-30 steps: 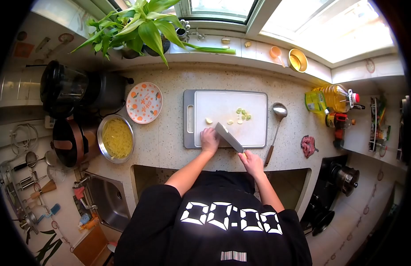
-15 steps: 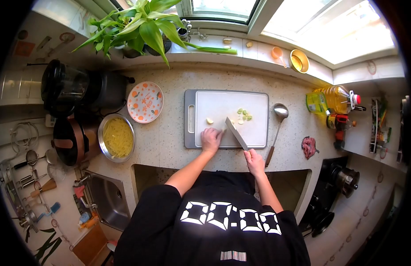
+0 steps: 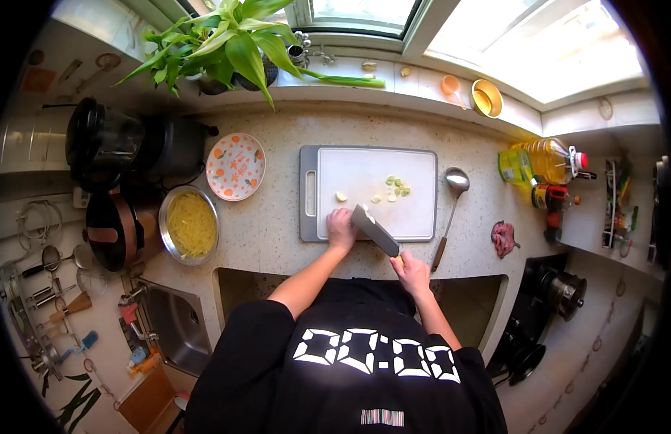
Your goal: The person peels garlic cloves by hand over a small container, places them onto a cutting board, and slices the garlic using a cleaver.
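Note:
A white cutting board (image 3: pixel 422 165) with a grey rim lies on the counter. My left hand (image 3: pixel 342 229) presses on its lower left part, fingers curled and closed on a garlic clove that the blade mostly hides. My right hand (image 3: pixel 412 272) grips the handle of a kitchen knife (image 3: pixel 376 231) at the board's front edge. The blade slants up and left to my left fingertips, with pale bits on its tip. A whole garlic clove (image 3: pixel 341 196) lies above my left hand. Pale slices (image 3: pixel 376 198) and chopped green pieces (image 3: pixel 398 186) lie right of it.
Left of the board are a patterned plate (image 3: pixel 236 166) and a metal bowl (image 3: pixel 215 235) of pale yellow strips. A ladle (image 3: pixel 451 206) lies close on the right, then a crumpled reddish cloth (image 3: pixel 503 239). Bottles (image 3: pixel 552 160) stand at the far right, and a sink (image 3: pixel 180 325) lies lower left.
The knife has moved left and its blade has tipped flatter, against my left fingertips. My right hand has shifted slightly left and down. A pale slice now shows where the blade was.

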Tool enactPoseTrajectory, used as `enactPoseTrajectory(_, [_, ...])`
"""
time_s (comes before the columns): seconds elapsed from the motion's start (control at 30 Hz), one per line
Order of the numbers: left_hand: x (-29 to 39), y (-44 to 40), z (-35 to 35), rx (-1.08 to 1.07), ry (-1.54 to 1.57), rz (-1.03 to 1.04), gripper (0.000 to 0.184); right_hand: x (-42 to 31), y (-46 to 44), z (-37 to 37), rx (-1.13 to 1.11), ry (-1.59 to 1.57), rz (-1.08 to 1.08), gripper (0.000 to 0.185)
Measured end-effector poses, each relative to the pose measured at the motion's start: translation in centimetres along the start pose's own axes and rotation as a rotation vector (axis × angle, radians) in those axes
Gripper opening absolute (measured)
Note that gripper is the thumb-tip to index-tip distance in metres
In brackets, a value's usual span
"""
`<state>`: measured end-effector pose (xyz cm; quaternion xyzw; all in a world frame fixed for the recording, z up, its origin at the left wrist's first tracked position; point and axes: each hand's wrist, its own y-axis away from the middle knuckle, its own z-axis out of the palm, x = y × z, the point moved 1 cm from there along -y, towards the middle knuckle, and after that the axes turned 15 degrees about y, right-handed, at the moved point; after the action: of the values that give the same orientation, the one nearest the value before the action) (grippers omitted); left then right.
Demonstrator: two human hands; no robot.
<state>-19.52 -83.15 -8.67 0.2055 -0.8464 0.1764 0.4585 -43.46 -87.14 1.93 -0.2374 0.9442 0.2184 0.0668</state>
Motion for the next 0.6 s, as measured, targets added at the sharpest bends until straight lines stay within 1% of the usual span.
enactPoseTrajectory(0.2, [-0.02, -0.12, -0.01, -0.004, 0.0, -0.025, 0.014, -0.07, -0.02, -0.07, -0.007, 0.004, 0.002, 0.05])
enactPoseTrajectory(0.3, [0.31, -0.13, -0.08, 0.019, 0.017, -0.037, 0.011, -0.14, -0.4, 0.3, -0.012, 0.008, 0.056, 0.05])
enactPoseTrajectory(0.4, [0.26, -0.2, -0.18, 0.002, -0.001, -0.041, 0.01, 0.38, -0.52, 0.48, 0.013, -0.033, 0.032, 0.049])
enactPoseTrajectory(0.6, [0.11, -0.15, -0.04, -0.002, -0.004, -0.029, 0.011, 0.67, -0.04, 0.18, 0.004, -0.008, 0.003, 0.048])
